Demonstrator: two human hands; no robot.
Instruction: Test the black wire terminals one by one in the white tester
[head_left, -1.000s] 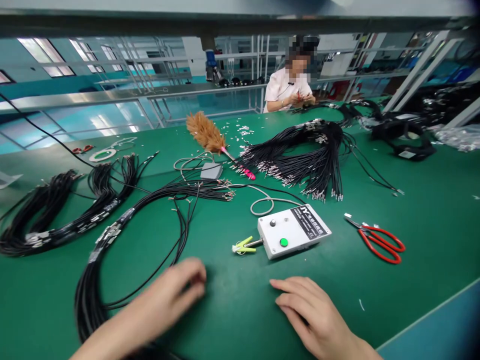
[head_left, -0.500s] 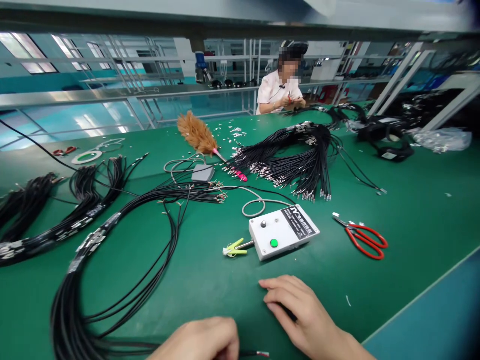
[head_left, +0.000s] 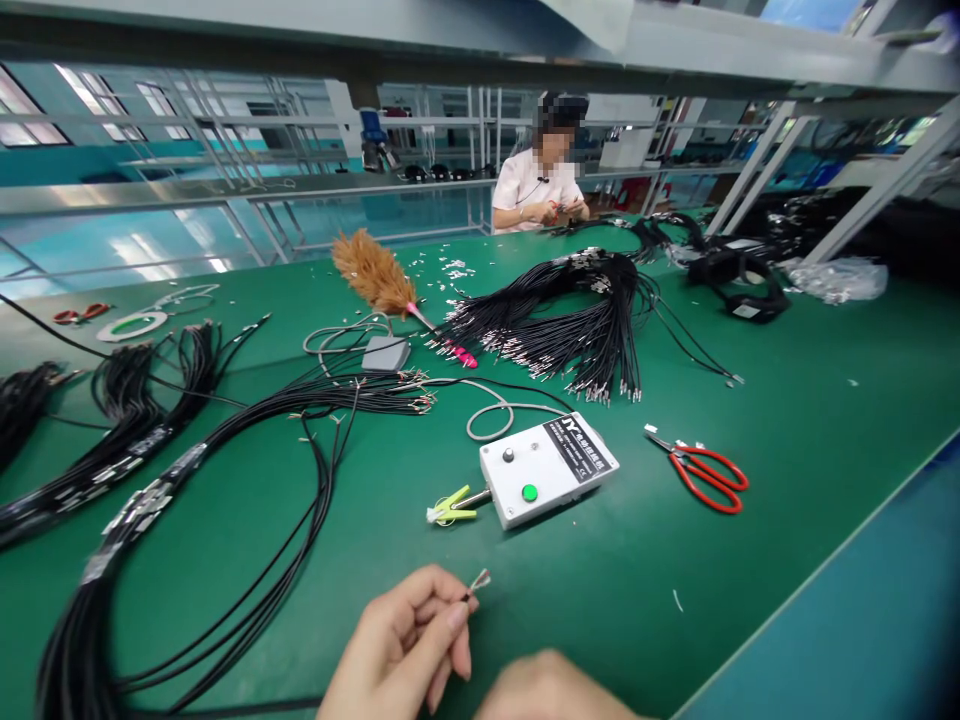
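Observation:
My left hand (head_left: 409, 640) pinches a black cable close to its stripped end (head_left: 481, 579); thin wires of a few colours stick out past the thumb and forefinger. At the lower edge, just right of it, is my right hand (head_left: 559, 690), blurred and cut off so its fingers do not show. Ahead of both lies a white box (head_left: 551, 470) with a green button and a knob. A yellow-green clip (head_left: 452, 506) sits at the box's left end. A taped bundle of black cables (head_left: 71, 620) curves along the left side.
Red-handled scissors (head_left: 709, 478) lie to the right. Farther back are a heap of black cables (head_left: 555, 320), a brown duster (head_left: 373, 272) and a grey pedal (head_left: 386, 353). Across the green table sits a person (head_left: 536, 185) in a light shirt. A shelf (head_left: 480, 50) hangs overhead.
My left hand has risen and now shows the cable end between its fingers. My right hand has dropped toward the lower edge. The whole view has shifted slightly.

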